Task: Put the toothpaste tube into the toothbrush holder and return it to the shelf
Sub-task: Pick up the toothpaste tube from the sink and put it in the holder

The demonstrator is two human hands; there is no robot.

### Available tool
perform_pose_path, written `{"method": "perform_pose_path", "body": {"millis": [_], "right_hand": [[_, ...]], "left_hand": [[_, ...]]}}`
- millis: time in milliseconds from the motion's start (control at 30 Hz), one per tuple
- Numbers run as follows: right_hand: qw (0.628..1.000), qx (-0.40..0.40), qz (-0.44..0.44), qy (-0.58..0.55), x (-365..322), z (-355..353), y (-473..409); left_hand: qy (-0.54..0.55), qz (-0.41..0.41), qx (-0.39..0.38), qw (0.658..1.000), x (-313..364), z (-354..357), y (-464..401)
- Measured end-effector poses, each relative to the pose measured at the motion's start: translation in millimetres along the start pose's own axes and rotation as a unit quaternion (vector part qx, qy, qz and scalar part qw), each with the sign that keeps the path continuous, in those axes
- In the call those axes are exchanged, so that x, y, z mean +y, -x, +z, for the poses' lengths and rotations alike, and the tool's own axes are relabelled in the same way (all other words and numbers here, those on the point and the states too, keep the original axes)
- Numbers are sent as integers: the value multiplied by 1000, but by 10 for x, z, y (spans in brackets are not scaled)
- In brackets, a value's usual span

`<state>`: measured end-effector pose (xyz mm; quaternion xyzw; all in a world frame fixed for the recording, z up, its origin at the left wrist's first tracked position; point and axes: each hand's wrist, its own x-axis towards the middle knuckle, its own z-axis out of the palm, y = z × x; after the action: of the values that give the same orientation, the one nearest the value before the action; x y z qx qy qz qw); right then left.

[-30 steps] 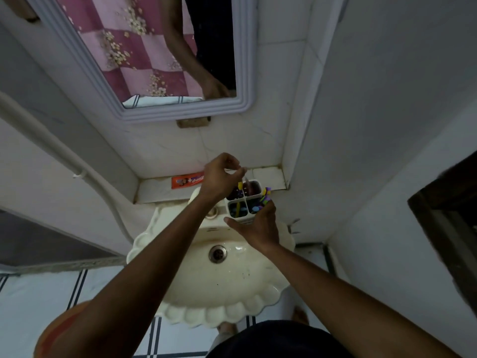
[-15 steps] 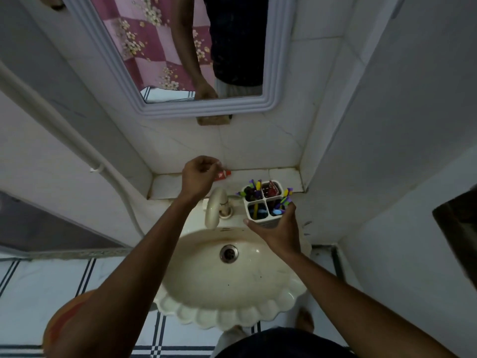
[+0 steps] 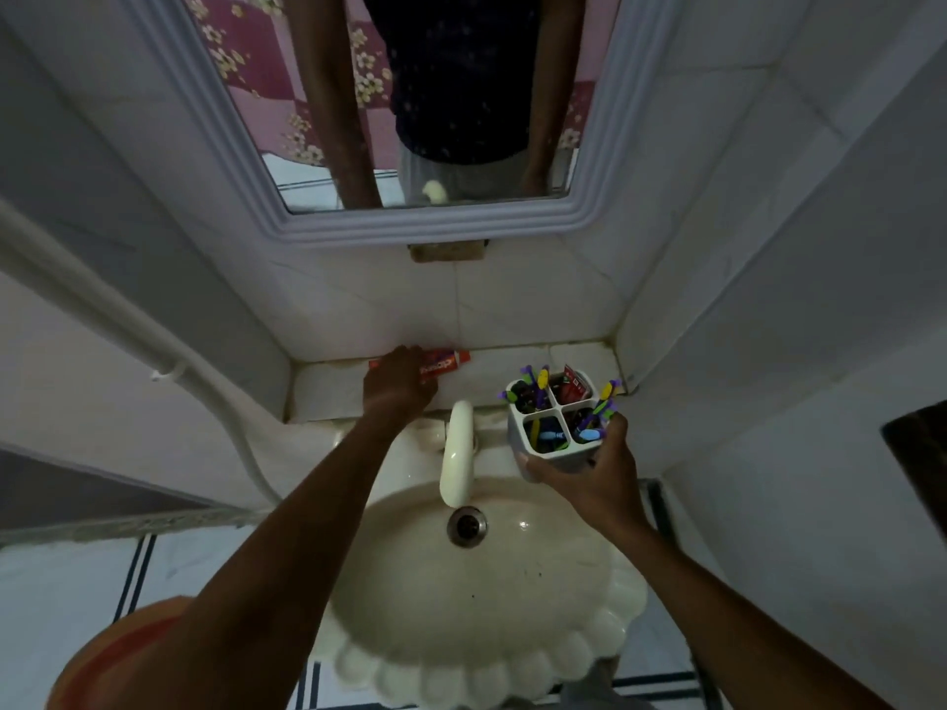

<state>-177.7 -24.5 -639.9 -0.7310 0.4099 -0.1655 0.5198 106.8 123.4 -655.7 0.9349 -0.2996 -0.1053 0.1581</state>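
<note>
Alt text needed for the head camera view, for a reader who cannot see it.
Over a cream sink, the left hand rests on a red toothpaste tube lying on the tiled shelf, while the right hand holds a white four-compartment toothbrush holder full of brushes beside the tap.

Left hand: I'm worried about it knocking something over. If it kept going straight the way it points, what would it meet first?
The left hand already lies on the toothpaste tube on the shelf. Straight past that it would likely meet the tiled wall below the mirror, though depth is hard to judge.

Dim tiled corner — mirror (image 3: 435, 94) (framed), sink (image 3: 476, 607).
</note>
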Motion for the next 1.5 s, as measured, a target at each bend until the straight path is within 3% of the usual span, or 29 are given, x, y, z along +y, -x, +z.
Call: {"method": "perform_pose_path", "body": {"millis": [233, 367, 533, 800, 1033, 1267, 1367, 1500], "right_hand": [[1000, 0, 2, -3, -57, 14, -90], [1000, -6, -3, -2, -95, 4, -90], [1000, -16, -2, 11, -138, -17, -101], [1000, -16, -3, 16, -111, -39, -100], [999, -24, -12, 21, -118, -87, -22], [998, -26, -12, 48, -100, -62, -33], [998, -32, -8, 46, -75, -81, -16], [998, -40, -9, 43, -59, -109, 3]], "left_hand": [[-167, 88, -4, 982, 62, 43, -254], [-188, 84, 19, 978, 13, -49, -252], [-174, 67, -58, 981, -78, -109, -202], [-253, 66, -64, 963, -49, -150, -163], [-22, -7, -34, 999, 135, -605, 94], [144, 68, 66, 985, 669, -1370, 529], [150, 110, 47, 981, 1037, -1547, 758], [81, 165, 36, 982, 1444, -1510, 962]]}}
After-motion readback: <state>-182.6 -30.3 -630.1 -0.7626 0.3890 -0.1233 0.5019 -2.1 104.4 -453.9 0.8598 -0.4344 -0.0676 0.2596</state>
